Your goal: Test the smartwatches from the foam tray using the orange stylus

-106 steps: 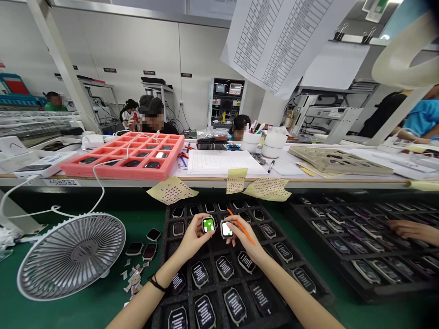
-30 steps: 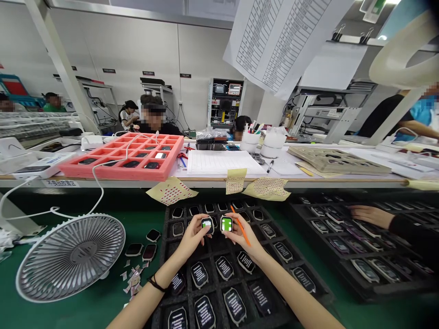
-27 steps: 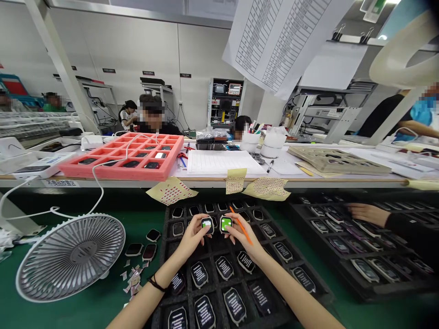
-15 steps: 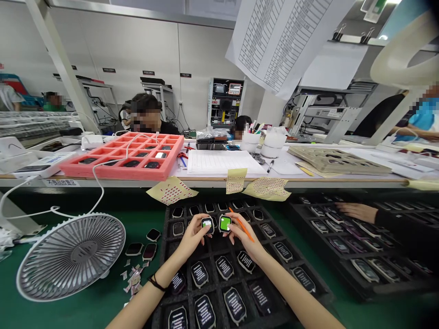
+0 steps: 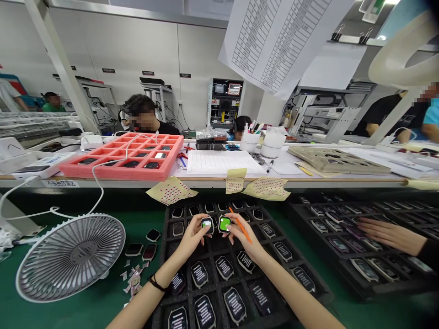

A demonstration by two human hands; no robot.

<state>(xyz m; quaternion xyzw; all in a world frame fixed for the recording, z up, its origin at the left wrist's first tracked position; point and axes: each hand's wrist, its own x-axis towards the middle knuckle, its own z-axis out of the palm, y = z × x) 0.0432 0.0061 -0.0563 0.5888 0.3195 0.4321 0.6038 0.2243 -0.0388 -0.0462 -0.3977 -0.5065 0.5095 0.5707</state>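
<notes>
My left hand (image 5: 192, 232) grips a smartwatch (image 5: 207, 224) whose lit screen shows green and white. In my right hand (image 5: 243, 234) is a second smartwatch (image 5: 224, 224) with a mostly green screen, the thumb on its lower right. An orange pen-like stick (image 5: 241, 225) also lies across the fingers of that hand. Both watches are side by side above a black foam tray (image 5: 214, 251). Several smartwatches sit in the tray's compartments, many with white text on dark screens, such as the near smartwatch (image 5: 235, 305).
Left of the tray are a grey fan (image 5: 72, 256), loose watches (image 5: 134, 249) and paper scraps (image 5: 134, 279). A pink foam tray (image 5: 120, 171) stands on the shelf ahead. At right, a co-worker's hand (image 5: 391, 234) hovers over another black tray (image 5: 343, 269).
My hands and both watches have hardly moved. The co-worker's hand at right has shifted rightward over its tray. Across the shelf, a person's head has dipped slightly.
</notes>
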